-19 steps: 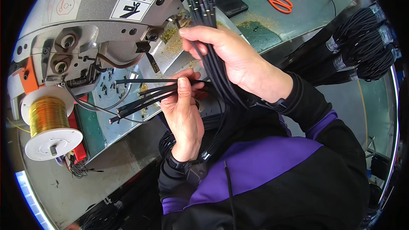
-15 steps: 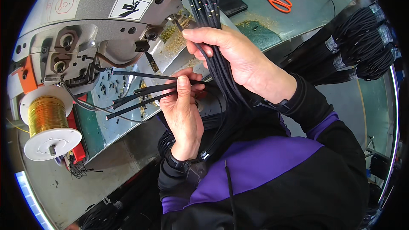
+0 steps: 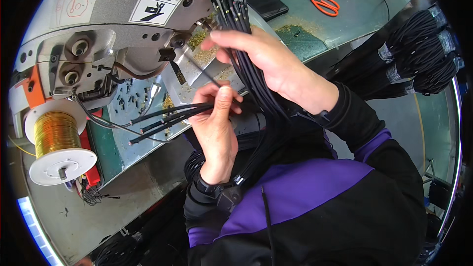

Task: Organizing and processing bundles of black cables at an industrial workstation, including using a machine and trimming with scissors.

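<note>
My left hand (image 3: 217, 128) is closed round a few black cords (image 3: 172, 122), their cut ends fanning out to the left over the bench. One more cord (image 3: 201, 69), blurred, slants from between its thumb and fingers up toward the grey machine (image 3: 123, 39). My right hand (image 3: 276, 64) holds a thick bundle of black cords (image 3: 253, 81) upright in its palm, several tips banded with gold metal. Its thumb and forefinger are stretched toward the machine's working head and blurred. The bundle's lower length bends down toward my lap.
A spool of brass-coloured wire (image 3: 57, 133) hangs at the machine's left. Metal crumbs (image 3: 199, 37) and black cord offcuts (image 3: 129, 99) litter the bench. A black phone (image 3: 260, 0) and orange-handled scissors (image 3: 322, 5) lie farther back. Tied cord bundles (image 3: 409, 44) hang at right.
My right thumb and forefinger have let go of a single cord, which now runs from my left hand toward the machine. The cords in my left hand have drawn closer together.
</note>
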`<action>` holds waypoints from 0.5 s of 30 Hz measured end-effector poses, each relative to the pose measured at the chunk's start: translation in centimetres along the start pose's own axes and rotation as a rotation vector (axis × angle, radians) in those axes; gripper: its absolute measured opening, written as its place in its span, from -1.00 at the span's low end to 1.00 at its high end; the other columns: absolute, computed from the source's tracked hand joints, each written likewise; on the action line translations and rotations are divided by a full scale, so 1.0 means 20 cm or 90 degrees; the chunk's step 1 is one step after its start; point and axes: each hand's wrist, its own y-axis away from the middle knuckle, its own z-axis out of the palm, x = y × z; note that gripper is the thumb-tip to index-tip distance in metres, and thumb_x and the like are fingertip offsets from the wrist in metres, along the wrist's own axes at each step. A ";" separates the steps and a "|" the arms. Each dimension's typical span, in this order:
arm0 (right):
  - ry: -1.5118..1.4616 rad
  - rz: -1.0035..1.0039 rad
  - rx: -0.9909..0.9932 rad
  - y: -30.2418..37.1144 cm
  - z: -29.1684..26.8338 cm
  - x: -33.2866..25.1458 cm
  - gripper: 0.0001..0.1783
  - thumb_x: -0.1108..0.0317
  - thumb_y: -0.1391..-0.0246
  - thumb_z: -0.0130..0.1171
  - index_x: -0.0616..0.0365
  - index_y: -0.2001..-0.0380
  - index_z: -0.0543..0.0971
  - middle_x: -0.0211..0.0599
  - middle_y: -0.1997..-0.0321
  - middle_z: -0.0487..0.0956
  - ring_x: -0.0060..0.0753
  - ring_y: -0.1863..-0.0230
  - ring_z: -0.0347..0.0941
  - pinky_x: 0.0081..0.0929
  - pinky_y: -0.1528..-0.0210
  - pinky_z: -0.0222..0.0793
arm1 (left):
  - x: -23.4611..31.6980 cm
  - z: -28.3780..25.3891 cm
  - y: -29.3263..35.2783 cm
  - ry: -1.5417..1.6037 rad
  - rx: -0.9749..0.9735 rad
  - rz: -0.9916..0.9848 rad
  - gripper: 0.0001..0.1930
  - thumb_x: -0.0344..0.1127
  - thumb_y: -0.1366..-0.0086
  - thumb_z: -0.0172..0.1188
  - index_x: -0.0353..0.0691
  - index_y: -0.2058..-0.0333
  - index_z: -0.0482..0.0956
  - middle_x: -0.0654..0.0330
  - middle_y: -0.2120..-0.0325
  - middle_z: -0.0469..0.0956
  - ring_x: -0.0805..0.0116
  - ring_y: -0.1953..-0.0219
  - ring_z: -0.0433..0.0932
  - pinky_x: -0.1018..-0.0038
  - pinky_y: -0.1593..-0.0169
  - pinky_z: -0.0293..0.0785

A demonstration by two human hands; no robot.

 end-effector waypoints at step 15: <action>-0.056 0.023 -0.032 0.06 0.02 0.00 -0.78 0.23 0.14 0.15 0.11 0.69 0.46 -0.52 0.65 0.39 -0.76 0.63 0.13 -0.78 0.54 0.06 | 0.03 0.02 0.04 0.130 -0.016 0.075 -0.81 -0.31 -0.20 -0.01 -0.33 0.32 0.39 0.15 0.42 0.43 0.42 0.38 0.42 0.58 0.35 0.33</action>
